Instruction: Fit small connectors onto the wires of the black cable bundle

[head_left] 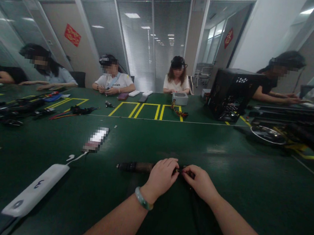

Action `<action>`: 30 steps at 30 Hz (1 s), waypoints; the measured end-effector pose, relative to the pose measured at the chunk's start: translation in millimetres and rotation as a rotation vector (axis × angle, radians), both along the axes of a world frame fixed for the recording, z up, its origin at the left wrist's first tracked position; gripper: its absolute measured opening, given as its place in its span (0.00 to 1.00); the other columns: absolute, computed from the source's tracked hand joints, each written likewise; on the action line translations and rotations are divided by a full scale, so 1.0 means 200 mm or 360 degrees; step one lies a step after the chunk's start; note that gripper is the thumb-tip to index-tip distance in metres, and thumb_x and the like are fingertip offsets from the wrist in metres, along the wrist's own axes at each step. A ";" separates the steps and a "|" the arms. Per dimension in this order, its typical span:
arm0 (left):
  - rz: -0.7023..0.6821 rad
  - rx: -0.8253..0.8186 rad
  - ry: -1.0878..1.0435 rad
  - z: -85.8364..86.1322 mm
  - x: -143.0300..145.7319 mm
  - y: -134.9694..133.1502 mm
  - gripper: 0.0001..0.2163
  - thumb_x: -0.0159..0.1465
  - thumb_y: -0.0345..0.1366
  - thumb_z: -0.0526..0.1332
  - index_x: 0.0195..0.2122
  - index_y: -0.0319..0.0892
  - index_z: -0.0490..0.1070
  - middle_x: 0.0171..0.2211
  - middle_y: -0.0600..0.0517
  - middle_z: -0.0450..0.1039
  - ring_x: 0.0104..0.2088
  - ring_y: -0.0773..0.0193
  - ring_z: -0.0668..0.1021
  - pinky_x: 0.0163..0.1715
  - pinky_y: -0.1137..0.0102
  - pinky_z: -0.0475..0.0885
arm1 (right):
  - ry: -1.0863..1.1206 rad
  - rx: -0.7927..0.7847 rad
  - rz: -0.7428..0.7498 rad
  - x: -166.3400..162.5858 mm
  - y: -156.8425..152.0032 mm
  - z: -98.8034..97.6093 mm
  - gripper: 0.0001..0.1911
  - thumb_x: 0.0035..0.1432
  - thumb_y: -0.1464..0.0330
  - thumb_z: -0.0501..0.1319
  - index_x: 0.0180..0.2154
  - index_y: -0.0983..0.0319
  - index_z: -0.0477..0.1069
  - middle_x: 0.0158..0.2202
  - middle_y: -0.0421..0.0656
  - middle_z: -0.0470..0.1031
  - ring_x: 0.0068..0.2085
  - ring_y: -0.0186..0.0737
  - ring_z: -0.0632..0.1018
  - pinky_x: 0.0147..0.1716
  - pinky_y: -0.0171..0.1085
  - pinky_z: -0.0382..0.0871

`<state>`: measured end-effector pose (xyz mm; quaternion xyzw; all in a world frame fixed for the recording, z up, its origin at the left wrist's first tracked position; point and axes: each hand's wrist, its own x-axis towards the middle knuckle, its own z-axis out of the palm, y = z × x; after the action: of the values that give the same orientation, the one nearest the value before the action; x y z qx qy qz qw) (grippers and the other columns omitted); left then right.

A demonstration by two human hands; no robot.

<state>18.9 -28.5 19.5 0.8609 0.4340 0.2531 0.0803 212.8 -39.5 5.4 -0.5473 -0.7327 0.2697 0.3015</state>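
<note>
Standing near the long green workbench [243, 163], I am seeing a white oblong power bank [35, 190] lying at the lower left of the frame, its white cable [77, 157] running up toward a blurred phone [95, 139]. Farther up on the left, a co-worker's hands [45, 86] are working over the bench beside a scatter of black cabled parts [22, 106]. At bottom centre, a dark cylindrical part [136, 166] is lying flat on the bench, and the person's left hand [162, 178], wearing a pale green bangle [143, 198], is closing over its right end. The right hand [199, 182] is coming in from the other side, its fingers [187, 171] curling inward so that both hands appear to be pinching the small end piece, though the fingertips are partly hidden. A thin black cable [197, 219] is trailing toward the person from under the right hand. The cylinder looks stiff and fairly light, and it is probably best held around its thick body, since the small end piece and cable look delicate. Toward the right, a black perforated computer case [231, 94] is standing on the bench, with a round metal dish [268, 135] lying near it.
</note>
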 end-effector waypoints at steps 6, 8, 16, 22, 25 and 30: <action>0.0006 0.0001 -0.0008 -0.01 0.00 0.00 0.05 0.63 0.33 0.62 0.39 0.45 0.67 0.50 0.50 0.70 0.51 0.57 0.72 0.51 0.60 0.67 | 0.0016 0.0003 -0.0006 0.00 -0.01 0.01 0.06 0.59 0.67 0.59 0.35 0.58 0.75 0.32 0.39 0.75 0.33 0.38 0.73 0.32 0.35 0.64; -0.0009 0.0003 -0.0004 -0.01 0.00 0.00 0.05 0.64 0.33 0.62 0.39 0.45 0.67 0.49 0.51 0.70 0.51 0.57 0.72 0.51 0.59 0.67 | 0.0010 -0.0005 -0.0012 0.00 -0.01 0.01 0.06 0.59 0.67 0.59 0.35 0.58 0.75 0.33 0.39 0.76 0.33 0.38 0.74 0.33 0.35 0.64; -0.0051 0.0011 0.0008 -0.01 0.00 0.00 0.06 0.62 0.32 0.64 0.39 0.45 0.68 0.46 0.52 0.71 0.49 0.58 0.72 0.50 0.60 0.67 | -0.0049 0.0049 -0.0010 -0.01 -0.01 -0.01 0.07 0.59 0.68 0.59 0.35 0.57 0.76 0.34 0.39 0.76 0.35 0.38 0.74 0.36 0.36 0.64; -0.0097 0.0012 0.0007 0.01 0.00 -0.01 0.07 0.60 0.27 0.61 0.38 0.45 0.68 0.44 0.52 0.72 0.47 0.58 0.72 0.50 0.61 0.67 | -0.0060 0.0058 -0.0010 -0.02 -0.01 0.00 0.07 0.60 0.68 0.59 0.35 0.56 0.77 0.36 0.39 0.77 0.37 0.39 0.75 0.39 0.37 0.64; -0.0078 0.0006 -0.0005 0.02 0.00 -0.02 0.08 0.60 0.26 0.60 0.38 0.45 0.67 0.44 0.52 0.71 0.47 0.59 0.72 0.50 0.62 0.67 | -0.0069 0.0046 -0.0002 -0.02 -0.01 0.01 0.07 0.60 0.67 0.59 0.36 0.56 0.77 0.36 0.38 0.77 0.38 0.39 0.75 0.39 0.37 0.64; -0.0023 0.0014 -0.0003 0.01 0.01 -0.02 0.08 0.61 0.26 0.58 0.39 0.44 0.67 0.46 0.50 0.70 0.48 0.58 0.72 0.51 0.61 0.68 | -0.0066 0.0061 -0.0002 -0.02 0.00 0.00 0.07 0.60 0.67 0.59 0.36 0.56 0.77 0.37 0.39 0.77 0.38 0.39 0.75 0.39 0.37 0.64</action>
<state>19.9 -32.0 21.4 0.8641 0.4265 0.2553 0.0789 209.1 -40.3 5.6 -0.5472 -0.7436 0.2440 0.2969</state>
